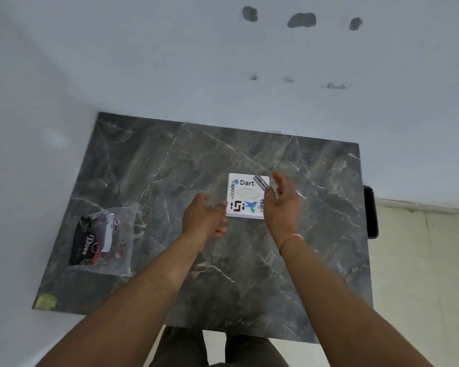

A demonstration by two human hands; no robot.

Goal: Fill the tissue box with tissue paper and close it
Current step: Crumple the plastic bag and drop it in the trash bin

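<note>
With the white tissue box point(247, 196) sitting mid-counter point(170, 168), the left hand point(204, 217) and right hand point(282, 201) flank it, fingers spread and empty, likely framing it for a lift, tissue pack point(102, 238) waiting far left.

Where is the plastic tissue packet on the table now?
The tissue packet lies on the left side of the marble table, left of both hands and apart from the white box.

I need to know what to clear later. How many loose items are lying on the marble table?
2: a white stickered tissue box between both hands at centre, and a clear plastic packet at the table's left side.
</note>
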